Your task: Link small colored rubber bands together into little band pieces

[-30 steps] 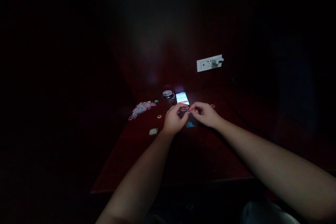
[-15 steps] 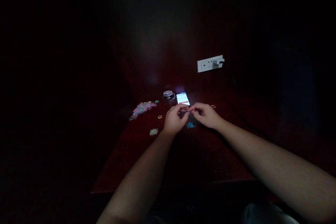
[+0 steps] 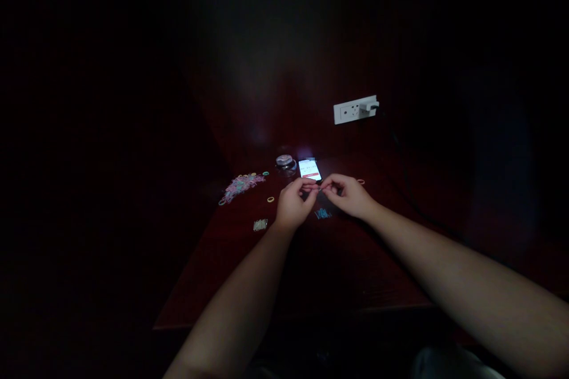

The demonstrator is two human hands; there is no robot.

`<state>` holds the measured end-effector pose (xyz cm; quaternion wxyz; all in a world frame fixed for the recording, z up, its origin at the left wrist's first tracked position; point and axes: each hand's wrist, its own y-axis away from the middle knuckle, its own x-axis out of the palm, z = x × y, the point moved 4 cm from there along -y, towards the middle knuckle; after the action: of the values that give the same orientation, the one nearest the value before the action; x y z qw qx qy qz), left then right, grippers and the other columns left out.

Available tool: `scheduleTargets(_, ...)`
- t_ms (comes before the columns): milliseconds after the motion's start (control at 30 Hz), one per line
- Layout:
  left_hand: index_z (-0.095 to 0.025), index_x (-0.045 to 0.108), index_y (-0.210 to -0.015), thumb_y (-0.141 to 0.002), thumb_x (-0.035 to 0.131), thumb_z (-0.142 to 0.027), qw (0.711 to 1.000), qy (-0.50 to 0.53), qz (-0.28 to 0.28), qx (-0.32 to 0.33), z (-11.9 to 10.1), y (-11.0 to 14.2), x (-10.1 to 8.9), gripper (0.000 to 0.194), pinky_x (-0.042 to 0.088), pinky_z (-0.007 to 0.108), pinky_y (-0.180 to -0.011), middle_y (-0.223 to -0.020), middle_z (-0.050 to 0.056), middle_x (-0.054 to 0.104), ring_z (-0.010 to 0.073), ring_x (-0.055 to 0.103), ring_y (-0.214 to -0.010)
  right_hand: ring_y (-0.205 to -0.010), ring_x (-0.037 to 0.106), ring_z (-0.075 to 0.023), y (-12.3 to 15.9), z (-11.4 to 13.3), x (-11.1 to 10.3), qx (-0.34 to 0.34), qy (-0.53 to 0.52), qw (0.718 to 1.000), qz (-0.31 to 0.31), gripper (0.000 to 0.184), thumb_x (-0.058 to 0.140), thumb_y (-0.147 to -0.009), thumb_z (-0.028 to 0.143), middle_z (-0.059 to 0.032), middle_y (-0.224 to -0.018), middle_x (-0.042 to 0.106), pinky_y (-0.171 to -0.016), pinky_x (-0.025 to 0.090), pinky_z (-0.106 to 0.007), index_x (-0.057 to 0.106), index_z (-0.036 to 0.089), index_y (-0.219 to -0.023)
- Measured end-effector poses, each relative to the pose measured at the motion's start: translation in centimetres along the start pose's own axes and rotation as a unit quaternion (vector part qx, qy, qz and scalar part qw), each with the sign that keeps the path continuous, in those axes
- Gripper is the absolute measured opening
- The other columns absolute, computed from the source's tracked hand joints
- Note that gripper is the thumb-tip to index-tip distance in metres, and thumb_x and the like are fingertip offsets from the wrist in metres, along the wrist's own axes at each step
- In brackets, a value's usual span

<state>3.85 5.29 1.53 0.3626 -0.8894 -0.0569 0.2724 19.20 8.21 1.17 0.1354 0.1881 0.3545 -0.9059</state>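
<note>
My left hand [image 3: 293, 201] and my right hand [image 3: 348, 194] meet over the table, fingertips nearly touching. Both pinch a tiny bluish hair tie [image 3: 319, 188], mostly hidden by the fingers. Just below them lies a small group of blue hair ties [image 3: 323, 214]. A pale cluster of hair ties [image 3: 260, 225] sits to the left of my left wrist. Farther left spreads a mixed pile of pink, purple and green hair ties [image 3: 241, 187]. A single yellow hair tie [image 3: 271, 199] rests between that pile and my left hand.
Behind my hands lies a phone [image 3: 309, 170] with a lit screen, beside a clear round jar [image 3: 285, 164]. A pinkish hair tie [image 3: 361, 182] lies past my right hand. On the wall is a socket plate [image 3: 355, 110] with a plugged-in charger; its dark cable runs down right.
The bluish hair tie showed as a dark loop at my left fingers; now less of it is visible, between both hands' fingertips. The hands have barely shifted.
</note>
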Motion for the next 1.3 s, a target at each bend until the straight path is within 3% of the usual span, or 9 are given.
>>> scheduleTargets(267,-0.018,0.064,-0.094,-0.079,0.063,-0.017,1.0,0.002,-0.004,-0.003,-0.01,0.0,-0.04,0.015,0.052,0.027,-0.072,-0.089,0.005,0.072,0.0148,0.068,-0.08,-0.055,0.046,-0.0093,0.14,-0.12,0.16,0.011,-0.033,0.999,0.008,0.019,0.06,-0.076,0.023,0.0012,-0.069,0.053,-0.05,0.038,-0.022,0.058,0.016,-0.093)
scheduleTargets(400,-0.018,0.064,-0.094,-0.079,0.063,-0.018,1.0,0.002,0.0,-0.003,-0.05,-0.03,-0.05,0.015,0.052,0.027,-0.071,-0.088,0.005,0.072,0.0154,0.068,-0.081,-0.054,0.046,-0.0091,0.11,0.1,0.29,0.004,-0.027,0.999,0.021,0.018,0.061,-0.076,0.027,-0.0004,-0.07,0.056,-0.049,0.038,-0.022,0.061,0.015,-0.089)
scheduleTargets(600,-0.018,0.064,-0.094,-0.079,0.063,-0.019,1.0,0.005,-0.003,-0.001,-0.04,0.0,-0.03,0.015,0.052,0.027,-0.072,-0.089,0.005,0.072,0.0154,0.068,-0.081,-0.057,0.048,-0.0117,-0.1,0.21,-0.19,-0.019,0.024,0.999,-0.013,0.012,0.057,-0.079,0.025,-0.0021,-0.068,0.058,-0.053,0.039,-0.024,0.064,0.015,-0.079)
scheduleTargets(1033,-0.019,0.063,-0.097,-0.076,0.065,-0.017,1.0,0.002,0.002,0.002,-0.13,0.05,-0.01,0.021,0.051,0.026,-0.074,-0.095,0.005,0.07,0.015,0.066,-0.084,-0.057,0.047,-0.0118,-0.07,-0.14,-0.27,-0.004,0.024,1.0,-0.018,0.011,0.057,-0.079,0.024,-0.0021,-0.067,0.057,-0.052,0.038,-0.024,0.063,0.015,-0.079)
scheduleTargets(1300,-0.018,0.063,-0.096,-0.079,0.061,-0.019,1.0,-0.006,-0.001,-0.007,-0.03,0.03,-0.09,0.017,0.048,0.024,-0.069,-0.083,0.003,0.07,0.0127,0.066,-0.076,-0.056,0.047,-0.0112,-0.14,-0.1,-0.23,0.0,0.029,0.999,-0.015,0.012,0.056,-0.079,0.024,-0.0019,-0.066,0.057,-0.052,0.038,-0.023,0.062,0.014,-0.079)
